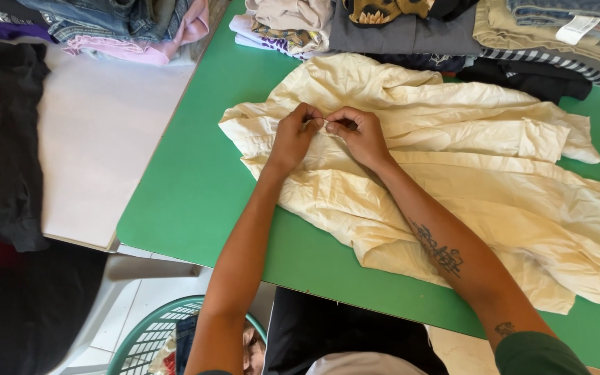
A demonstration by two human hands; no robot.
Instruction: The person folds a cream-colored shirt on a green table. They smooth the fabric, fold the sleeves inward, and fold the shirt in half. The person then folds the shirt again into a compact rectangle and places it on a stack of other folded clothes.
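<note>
1. Green tabletop (196, 187) filled the middle of the view, seen from above by the person working at it.
2. A crumpled cream shirt (453, 180) lay spread across the table, reaching from near its centre out to the right edge of the view.
3. The left hand (293, 135) and the right hand (362, 135) met at the shirt's upper left part, fingertips almost touching.
4. Both hands were pinched on a small fold of the cream cloth, each gripping it between thumb and fingers.
5. The right forearm, marked with a dark tattoo, rested over the shirt.
6. Folded clothes (411, 28) were stacked along the far edge of the table, just beyond the shirt.
7. A white table (98, 139) stood to the left, touching the green one, with a black garment (1, 139) on its left side and a pink garment (154, 42) with denim at its far end.
8. A teal laundry basket (154, 333) sat on the floor below, between the two arms' near end and the white table.
</note>
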